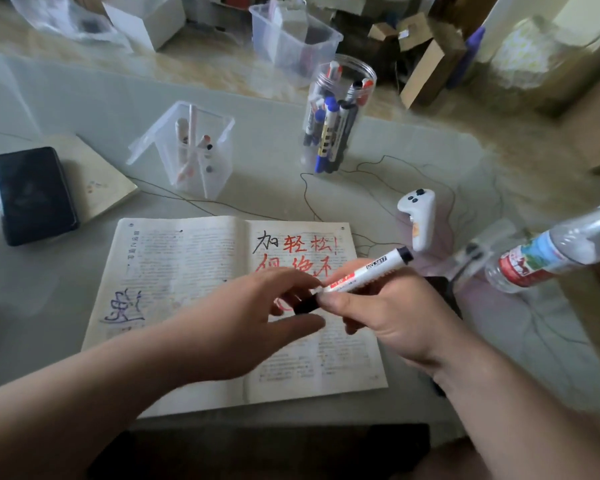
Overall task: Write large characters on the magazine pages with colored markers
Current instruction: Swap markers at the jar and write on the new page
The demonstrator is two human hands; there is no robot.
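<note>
**Room at left, crowding at right**

Bare tabletop (49, 289) lies at the frame's left between phone (32, 195) and magazine (194, 306). Above the pages, a thin cable (305, 194) crosses the gap between pen box (194, 150) and marker jar (336, 116). At right, a controller (420, 220) and water bottle (548, 254) crowd the magazine's edge. The left hand (257, 317) and the right hand (395, 317), gripping a marker (364, 271), cover its right page.

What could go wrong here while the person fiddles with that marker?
1. The left hand pinches the cap at the tip of the marker held by the right hand; a slip could smear ink on the magazine.
2. The bottle is close beside the right arm; a bump might knock it.
</note>
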